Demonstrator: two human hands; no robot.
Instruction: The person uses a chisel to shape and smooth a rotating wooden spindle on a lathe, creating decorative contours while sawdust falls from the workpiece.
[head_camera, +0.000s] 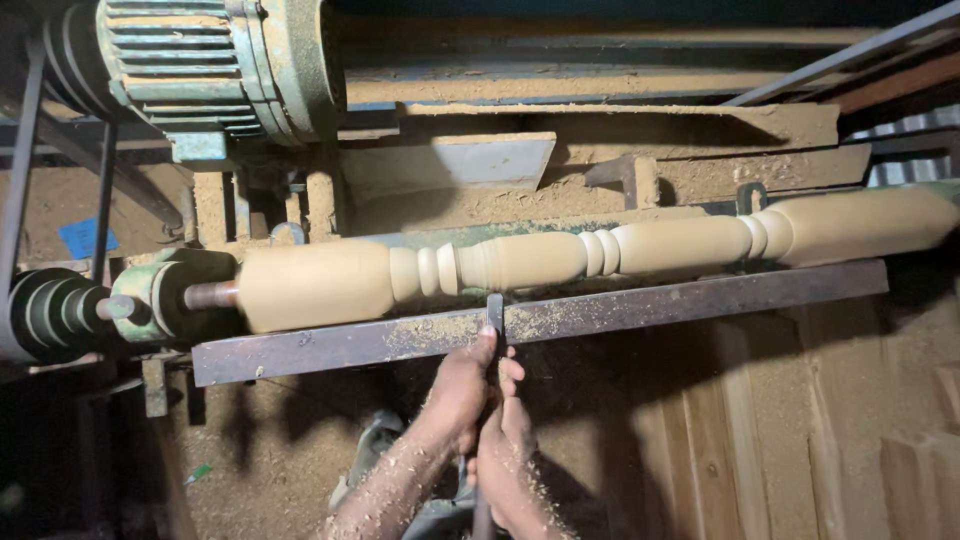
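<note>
A turned wooden spindle (600, 255) is mounted on a wood lathe, its long axis running left to right and rising slightly toward the right, directly above and beyond the hands. A narrow turning chisel (495, 318) is laid across the rusty steel tool rest (640, 308), roughly square to the spindle, its tip set just under the profile to the right of the left-hand beads. The left hand (462, 388) is closed around the blade nearest the rest, thumb pressed up beside the steel; the right hand (508, 450) is closed lower down on the shank, touching the left. The chisel's handle is cut off by the frame's lower edge, and the cutting edge's contact with the wood cannot be made out. Whether the spindle is turning cannot be told. Sawdust covers both forearms.
</note>
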